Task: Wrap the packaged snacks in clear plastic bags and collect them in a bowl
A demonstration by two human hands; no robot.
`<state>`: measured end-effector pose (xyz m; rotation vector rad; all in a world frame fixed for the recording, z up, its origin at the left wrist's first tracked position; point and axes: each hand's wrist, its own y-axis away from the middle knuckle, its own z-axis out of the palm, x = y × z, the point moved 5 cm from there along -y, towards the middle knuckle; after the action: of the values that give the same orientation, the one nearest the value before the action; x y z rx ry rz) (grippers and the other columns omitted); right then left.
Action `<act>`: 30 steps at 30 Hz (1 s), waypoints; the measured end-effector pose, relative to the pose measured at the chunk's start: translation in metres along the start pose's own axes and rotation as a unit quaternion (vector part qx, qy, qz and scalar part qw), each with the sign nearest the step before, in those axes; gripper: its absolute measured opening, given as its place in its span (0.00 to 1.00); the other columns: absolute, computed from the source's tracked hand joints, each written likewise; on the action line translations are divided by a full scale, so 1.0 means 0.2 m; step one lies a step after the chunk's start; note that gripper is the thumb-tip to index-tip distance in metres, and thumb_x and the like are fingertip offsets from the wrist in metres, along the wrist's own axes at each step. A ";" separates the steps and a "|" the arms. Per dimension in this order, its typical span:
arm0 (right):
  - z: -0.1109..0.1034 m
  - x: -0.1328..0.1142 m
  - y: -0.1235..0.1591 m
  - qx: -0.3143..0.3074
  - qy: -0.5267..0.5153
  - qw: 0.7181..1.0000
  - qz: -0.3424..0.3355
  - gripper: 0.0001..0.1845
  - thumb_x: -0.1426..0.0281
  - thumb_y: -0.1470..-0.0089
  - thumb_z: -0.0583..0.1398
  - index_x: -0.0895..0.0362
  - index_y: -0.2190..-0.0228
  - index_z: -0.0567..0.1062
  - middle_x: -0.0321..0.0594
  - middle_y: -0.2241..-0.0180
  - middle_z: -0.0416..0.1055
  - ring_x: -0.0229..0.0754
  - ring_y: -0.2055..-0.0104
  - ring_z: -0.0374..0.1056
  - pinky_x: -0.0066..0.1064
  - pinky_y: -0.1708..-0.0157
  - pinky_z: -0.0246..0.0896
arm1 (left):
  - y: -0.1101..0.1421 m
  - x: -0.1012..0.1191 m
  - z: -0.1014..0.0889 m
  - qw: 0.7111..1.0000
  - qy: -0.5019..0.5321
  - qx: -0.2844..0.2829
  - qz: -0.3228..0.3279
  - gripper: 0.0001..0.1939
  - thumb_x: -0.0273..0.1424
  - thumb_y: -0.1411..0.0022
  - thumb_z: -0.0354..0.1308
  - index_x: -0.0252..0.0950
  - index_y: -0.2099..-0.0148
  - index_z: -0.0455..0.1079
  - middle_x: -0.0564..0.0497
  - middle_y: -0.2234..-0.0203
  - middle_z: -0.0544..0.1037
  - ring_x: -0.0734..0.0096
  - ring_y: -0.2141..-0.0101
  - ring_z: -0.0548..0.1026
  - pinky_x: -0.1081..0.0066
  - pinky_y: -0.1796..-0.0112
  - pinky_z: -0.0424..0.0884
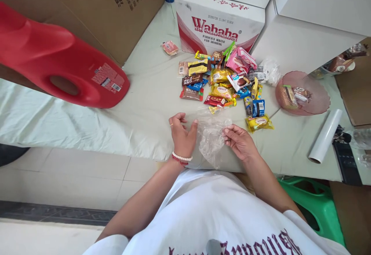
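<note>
A crumpled clear plastic bag lies spread at the table's front edge between my hands. My right hand pinches its right side between thumb and fingers. At the bag's left is my left hand, fingers loosely bent and thumb held apart; whether the thumb touches the film I cannot tell. Just beyond the bag sits a heap of wrapped snacks in yellow, pink, blue, red and brown packets. Closest on the right is a yellow packet beside a small blue packet.
A pink see-through bowl with a few snacks stands right. Near it lie a white roll and a dark flat object. A Wahaha carton backs the heap. A large red jug stands left, a green stool below right.
</note>
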<state>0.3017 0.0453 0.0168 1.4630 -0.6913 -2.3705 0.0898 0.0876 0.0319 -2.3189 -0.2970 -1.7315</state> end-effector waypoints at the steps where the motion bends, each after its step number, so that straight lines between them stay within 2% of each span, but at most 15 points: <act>1: 0.00 0.00 0.00 0.009 0.003 1.000 -0.011 0.21 0.63 0.64 0.78 0.55 0.73 0.75 0.31 0.75 0.72 0.30 0.76 0.63 0.21 0.80 0.60 | 0.02 0.06 0.00 0.999 -0.021 -0.015 0.046 0.15 0.39 0.41 0.65 0.39 0.59 0.65 0.51 0.62 0.70 0.71 0.66 0.69 0.69 0.63 0.68; 3: 0.02 0.00 -0.01 0.028 0.008 0.999 -0.036 0.21 0.63 0.65 0.78 0.55 0.74 0.74 0.29 0.77 0.69 0.30 0.78 0.61 0.21 0.81 0.57 | 0.09 0.15 0.05 0.986 -0.047 -0.116 0.106 0.13 0.40 0.40 0.65 0.39 0.65 0.66 0.53 0.69 0.69 0.70 0.69 0.67 0.69 0.63 0.65; 4: 0.02 0.00 -0.01 0.036 0.009 0.998 -0.047 0.21 0.62 0.65 0.78 0.55 0.74 0.74 0.29 0.78 0.68 0.30 0.78 0.60 0.21 0.82 0.56 | 0.13 0.17 0.08 0.976 -0.058 -0.174 0.115 0.13 0.40 0.40 0.65 0.39 0.67 0.67 0.53 0.71 0.69 0.69 0.70 0.67 0.69 0.64 0.64; 5: 0.03 0.00 -0.01 0.041 0.011 0.997 -0.057 0.21 0.62 0.65 0.78 0.55 0.74 0.74 0.28 0.78 0.67 0.29 0.79 0.59 0.21 0.82 0.55 | 0.15 0.18 0.11 0.967 -0.064 -0.221 0.112 0.12 0.40 0.41 0.65 0.39 0.68 0.68 0.53 0.72 0.70 0.69 0.70 0.67 0.68 0.64 0.63; 7: 0.04 -0.01 -0.01 0.045 0.013 0.997 -0.066 0.21 0.62 0.65 0.78 0.55 0.75 0.74 0.28 0.78 0.66 0.30 0.79 0.58 0.21 0.82 0.54 | 0.18 0.15 0.14 0.960 -0.050 -0.263 0.078 0.11 0.40 0.39 0.63 0.39 0.68 0.70 0.52 0.73 0.72 0.68 0.69 0.69 0.68 0.64 0.63; 11: 0.02 -0.02 -0.01 0.011 0.012 0.999 -0.041 0.19 0.64 0.64 0.78 0.55 0.73 0.77 0.29 0.76 0.68 0.30 0.77 0.60 0.22 0.79 0.60 | 0.13 0.04 0.13 0.965 0.048 -0.257 -0.035 0.13 0.41 0.35 0.57 0.38 0.69 0.69 0.55 0.76 0.70 0.71 0.72 0.67 0.70 0.67 0.63; 13: 0.02 -0.02 -0.01 -0.016 0.009 1.000 -0.022 0.18 0.64 0.62 0.78 0.55 0.70 0.79 0.31 0.72 0.72 0.30 0.74 0.64 0.23 0.74 0.65 | 0.12 0.02 0.11 0.963 0.065 -0.254 -0.065 0.15 0.43 0.35 0.57 0.38 0.68 0.67 0.56 0.76 0.70 0.72 0.73 0.67 0.71 0.68 0.63; 16: 0.04 -0.01 0.00 -0.043 0.007 0.999 -0.011 0.17 0.64 0.60 0.77 0.55 0.68 0.81 0.35 0.70 0.75 0.32 0.70 0.68 0.23 0.71 0.68 | 0.16 0.04 0.13 0.960 0.037 -0.275 -0.035 0.14 0.43 0.39 0.63 0.38 0.66 0.70 0.54 0.72 0.74 0.71 0.70 0.69 0.70 0.65 0.65; 19: 0.06 -0.01 0.00 -0.041 0.009 0.999 -0.022 0.18 0.64 0.62 0.78 0.55 0.69 0.81 0.35 0.70 0.75 0.34 0.69 0.70 0.24 0.69 0.69 | 0.20 0.07 0.18 0.954 0.022 -0.300 0.004 0.11 0.40 0.41 0.65 0.37 0.65 0.73 0.53 0.71 0.74 0.70 0.67 0.70 0.69 0.63 0.65; 22: 0.06 -0.02 -0.01 -0.015 0.024 0.999 -0.040 0.20 0.64 0.64 0.79 0.55 0.69 0.80 0.32 0.72 0.74 0.32 0.72 0.68 0.24 0.70 0.68 | 0.20 0.05 0.20 0.945 0.068 -0.318 -0.035 0.13 0.42 0.37 0.61 0.36 0.67 0.73 0.53 0.73 0.72 0.71 0.69 0.68 0.69 0.64 0.64; 26: 0.00 -0.04 -0.02 -0.007 0.053 0.998 -0.036 0.21 0.63 0.64 0.78 0.55 0.68 0.80 0.31 0.74 0.72 0.31 0.74 0.65 0.24 0.72 0.64 | 0.16 -0.01 0.17 0.924 0.158 -0.327 -0.119 0.21 0.50 0.39 0.62 0.36 0.67 0.68 0.56 0.75 0.69 0.73 0.71 0.65 0.71 0.66 0.63; 30: -0.03 -0.05 -0.01 -0.009 0.086 0.995 -0.046 0.19 0.59 0.57 0.75 0.55 0.66 0.80 0.32 0.74 0.71 0.32 0.74 0.62 0.25 0.73 0.60 | 0.14 -0.01 0.13 0.920 0.189 -0.320 -0.126 0.21 0.50 0.36 0.59 0.36 0.67 0.67 0.56 0.75 0.69 0.73 0.70 0.65 0.71 0.64 0.63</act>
<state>0.3113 0.0506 0.0214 1.7007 -0.5705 -2.2737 0.1214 0.0684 0.0208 -2.3225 0.0658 -2.6835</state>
